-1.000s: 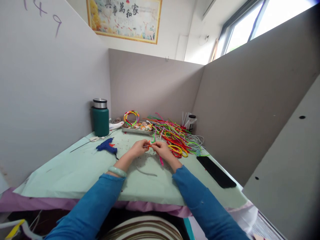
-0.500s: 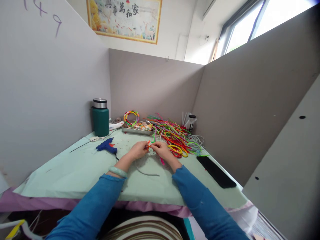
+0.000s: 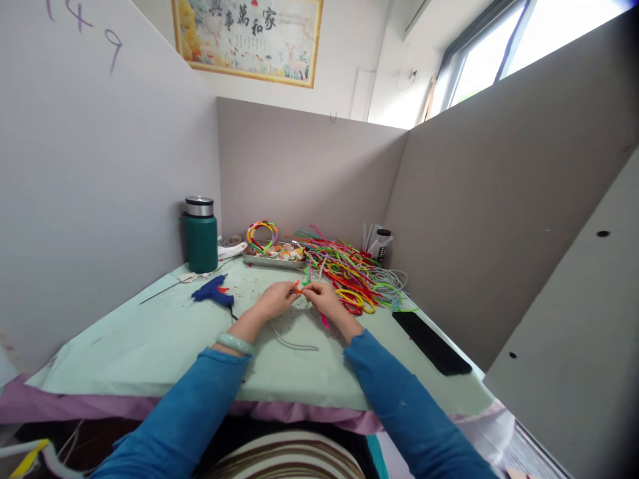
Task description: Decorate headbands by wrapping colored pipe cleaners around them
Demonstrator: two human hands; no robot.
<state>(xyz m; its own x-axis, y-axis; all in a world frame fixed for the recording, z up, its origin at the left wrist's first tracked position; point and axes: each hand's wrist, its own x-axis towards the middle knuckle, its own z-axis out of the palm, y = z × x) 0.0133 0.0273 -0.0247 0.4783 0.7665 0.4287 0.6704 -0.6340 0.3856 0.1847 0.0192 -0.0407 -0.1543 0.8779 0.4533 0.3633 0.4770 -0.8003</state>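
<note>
Fingertips of my left hand (image 3: 277, 299) and my right hand (image 3: 322, 297) meet over the middle of the table, both closed in a pinch. Between them is a small orange pipe cleaner (image 3: 298, 286), mostly hidden by the fingers. A thin grey cord (image 3: 294, 345) curves out from under my left hand onto the cloth. Beyond my right hand spreads a tangled heap of coloured pipe cleaners (image 3: 349, 266). A pink piece (image 3: 325, 321) pokes out below my right hand.
A blue glue gun (image 3: 214, 291) lies left of my hands. Behind it stands a green bottle (image 3: 201, 239). At the back are a metal tray (image 3: 274, 262) of small pieces and a colourful ring (image 3: 262, 237). A black flat object (image 3: 432, 342) lies right. Grey partitions (image 3: 309, 159) enclose the table.
My fingers have shifted slightly around the orange pipe cleaner, and less of it shows below them. The grey cord on the cloth has moved a little.
</note>
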